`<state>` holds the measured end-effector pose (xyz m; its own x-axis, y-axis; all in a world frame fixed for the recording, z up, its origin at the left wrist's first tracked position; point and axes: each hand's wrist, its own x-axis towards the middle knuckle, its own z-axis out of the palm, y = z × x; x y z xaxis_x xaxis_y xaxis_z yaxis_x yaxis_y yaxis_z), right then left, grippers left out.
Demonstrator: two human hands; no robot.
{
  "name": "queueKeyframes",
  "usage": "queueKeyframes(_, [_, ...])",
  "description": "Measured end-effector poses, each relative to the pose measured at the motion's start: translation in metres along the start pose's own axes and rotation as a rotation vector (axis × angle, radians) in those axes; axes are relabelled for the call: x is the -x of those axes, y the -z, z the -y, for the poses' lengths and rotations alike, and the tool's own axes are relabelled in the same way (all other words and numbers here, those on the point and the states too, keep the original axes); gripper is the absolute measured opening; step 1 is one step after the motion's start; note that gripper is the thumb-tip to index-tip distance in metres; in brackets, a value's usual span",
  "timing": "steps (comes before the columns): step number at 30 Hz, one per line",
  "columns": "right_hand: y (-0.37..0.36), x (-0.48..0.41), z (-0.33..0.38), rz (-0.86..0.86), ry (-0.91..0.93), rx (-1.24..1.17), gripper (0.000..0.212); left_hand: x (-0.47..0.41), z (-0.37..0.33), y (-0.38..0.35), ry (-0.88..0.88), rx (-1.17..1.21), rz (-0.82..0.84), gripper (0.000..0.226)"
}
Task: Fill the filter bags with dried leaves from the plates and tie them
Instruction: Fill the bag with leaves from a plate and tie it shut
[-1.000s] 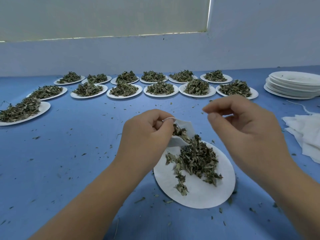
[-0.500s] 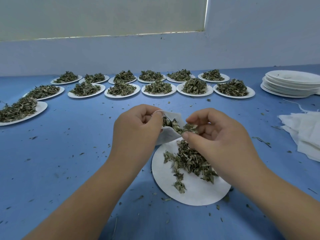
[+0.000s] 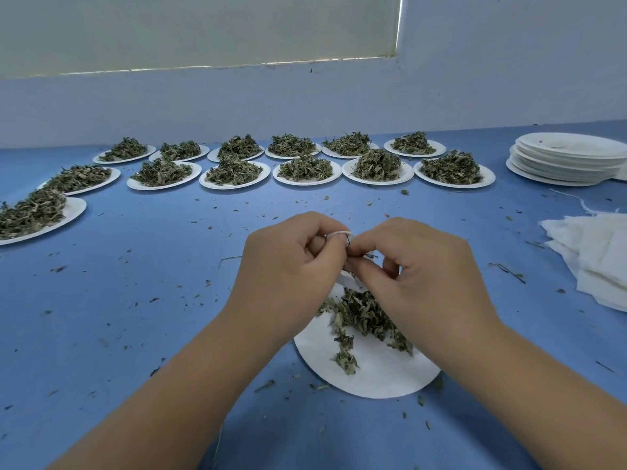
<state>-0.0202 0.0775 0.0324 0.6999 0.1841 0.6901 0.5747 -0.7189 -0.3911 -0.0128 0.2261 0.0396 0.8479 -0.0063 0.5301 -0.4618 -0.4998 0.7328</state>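
Plates (image 3: 76,212) heaped with leaves (image 3: 30,212) at 9 to 10 o'clock of the hands, in two rows running on across the back of the table (image 3: 135,300) to 1 o'clock. Left hand (image 3: 291,266): fingers curled tight, thumb and forefinger pinching the bag (image 3: 342,234) by its rim and holding it off the table. Bag sits between the two hands, mostly hidden, with a white lower corner showing. Right hand (image 3: 417,276): narrow, fingertips bunched against the left hand's, pinching a scrap of leaves at the bag's mouth. Near plate (image 3: 373,378) at 6 o'clock under the hands, loose leaves on its far half. Stack (image 3: 566,157) of bare plates at 2 o'clock. Pile (image 3: 597,256) of spare bags at 3 o'clock, well apart from the right hand.
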Motion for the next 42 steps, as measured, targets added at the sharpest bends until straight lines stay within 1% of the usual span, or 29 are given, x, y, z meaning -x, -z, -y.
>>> queueKeyframes(2, [0.0,0.0,0.0,-0.007,0.03,-0.001,0.011,0.0,-0.001,0.0,0.013,0.022,-0.007,0.029])
queueKeyframes(6, [-0.001,0.001,0.001,-0.023,0.073,0.023,0.013,0.0,-0.002,0.0,0.056,0.068,0.002,0.027])
queueKeyframes(11, [-0.003,0.001,-0.004,-0.014,0.019,-0.042,0.01,0.0,-0.003,0.0,0.077,0.09,0.013,0.021])
queueKeyframes(14, [0.001,0.001,-0.005,-0.014,0.009,-0.077,0.013,0.0,-0.003,0.002,0.072,0.097,0.015,0.02])
queueKeyframes(17, [0.007,0.001,-0.004,0.004,0.079,-0.058,0.019,0.0,-0.003,0.003,0.078,0.113,0.006,0.019])
queueKeyframes(19, [0.009,0.002,-0.003,0.064,0.147,-0.012,0.028,0.0,-0.002,0.003,0.078,0.114,-0.008,0.019])
queueKeyframes(20, [0.008,0.002,-0.002,0.113,0.163,0.022,0.036,0.0,-0.002,0.003,0.079,0.113,-0.013,0.019])
queueKeyframes(22, [0.006,0.001,-0.002,0.244,0.148,0.091,0.053,0.0,-0.002,0.003,0.083,0.117,-0.012,0.02])
queueKeyframes(24, [0.003,0.0,-0.001,0.351,0.127,0.127,0.061,0.0,-0.002,0.003,0.088,0.129,-0.001,0.021])
queueKeyframes(26, [0.002,0.001,-0.002,0.379,0.129,0.113,0.059,0.0,-0.002,0.004,0.087,0.138,0.002,0.021])
queueKeyframes(27, [0.003,0.001,-0.001,0.352,0.128,0.082,0.056,0.0,-0.002,0.004,0.085,0.141,-0.005,0.021])
queueKeyframes(30, [0.007,0.003,0.002,0.201,0.096,-0.009,0.048,0.0,-0.003,0.006,0.064,0.131,-0.031,0.02])
queueKeyframes(33, [0.009,0.001,-0.001,0.166,-0.006,-0.11,0.04,-0.001,-0.002,0.008,0.072,0.123,-0.036,0.022])
queueKeyframes(35, [0.01,0.002,-0.003,0.181,-0.054,-0.126,0.036,-0.001,-0.001,0.007,0.092,0.13,-0.04,0.02])
queueKeyframes(37, [0.011,0.002,-0.003,0.214,-0.062,-0.1,0.033,-0.002,0.0,0.007,0.099,0.144,-0.041,0.019])
queueKeyframes(42, [0.013,0.001,0.002,0.379,-0.021,-0.006,0.052,0.001,-0.004,0.006,0.073,0.156,0.003,0.019])
